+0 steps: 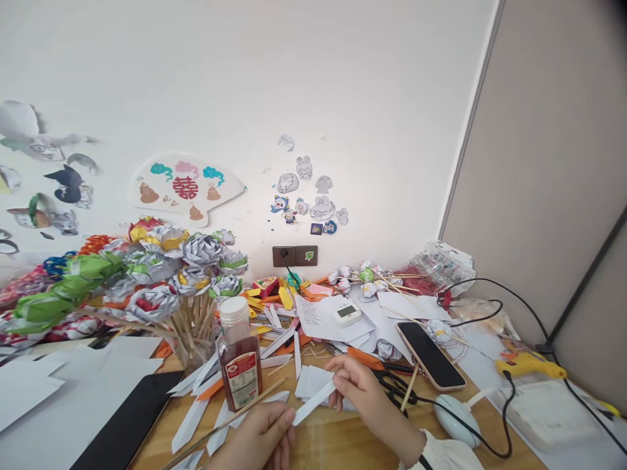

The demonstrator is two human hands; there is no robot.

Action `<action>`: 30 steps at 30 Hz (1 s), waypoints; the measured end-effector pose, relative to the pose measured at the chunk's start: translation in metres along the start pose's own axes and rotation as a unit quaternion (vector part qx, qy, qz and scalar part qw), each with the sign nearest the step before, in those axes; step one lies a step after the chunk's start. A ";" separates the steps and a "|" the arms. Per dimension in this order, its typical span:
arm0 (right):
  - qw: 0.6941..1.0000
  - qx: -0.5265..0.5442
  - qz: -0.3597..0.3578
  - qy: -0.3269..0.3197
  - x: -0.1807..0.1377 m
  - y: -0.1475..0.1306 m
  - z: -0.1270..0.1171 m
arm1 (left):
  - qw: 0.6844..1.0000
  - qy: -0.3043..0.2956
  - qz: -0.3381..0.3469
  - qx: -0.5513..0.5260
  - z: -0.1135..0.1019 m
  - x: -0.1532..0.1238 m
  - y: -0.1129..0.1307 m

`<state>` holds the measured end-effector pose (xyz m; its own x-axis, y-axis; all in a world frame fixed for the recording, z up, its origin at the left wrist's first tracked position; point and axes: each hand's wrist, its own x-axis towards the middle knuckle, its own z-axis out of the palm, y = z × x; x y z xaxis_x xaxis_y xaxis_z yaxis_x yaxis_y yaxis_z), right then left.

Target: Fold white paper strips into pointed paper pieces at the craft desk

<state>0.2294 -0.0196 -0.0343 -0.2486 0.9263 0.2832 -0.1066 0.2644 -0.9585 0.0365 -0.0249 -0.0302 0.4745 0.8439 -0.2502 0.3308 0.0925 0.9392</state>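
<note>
My left hand (264, 436) is low in the view, fingers closed around a thin wooden stick (215, 427) that slants down to the left; its thumb and fingertip also pinch the lower end of a white paper strip (314, 403). My right hand (365, 395) pinches the upper end of that same strip, fingers curled. Both hands hover over the wooden table (337, 444), just right of a bottle of dark red liquid (240, 356) with a white cap.
Folded white paper strips (196, 418) litter the table. A glass holds paper flowers on sticks (171, 274). Black scissors (399, 386), a phone (430, 356), a yellow glue gun (531, 367), a white mouse (458, 419), a small timer (348, 313) and cables lie right.
</note>
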 end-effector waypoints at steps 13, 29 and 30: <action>1.000 0.012 0.017 0.011 0.000 0.000 0.005 | 0.999 0.015 0.016 0.032 0.000 -0.001 0.001; 1.000 -0.017 0.002 0.013 -0.002 0.000 0.007 | 0.997 0.004 0.002 0.075 0.000 0.001 -0.002; 1.000 -0.023 0.000 0.015 -0.002 -0.002 0.007 | 0.997 0.009 0.005 0.073 -0.002 0.003 -0.005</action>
<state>0.2233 -0.0241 -0.0330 -0.2190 0.9340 0.2825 -0.0623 0.2755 -0.9593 0.0352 -0.0217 -0.0352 0.4636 0.8544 -0.2346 0.4416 0.0067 0.8972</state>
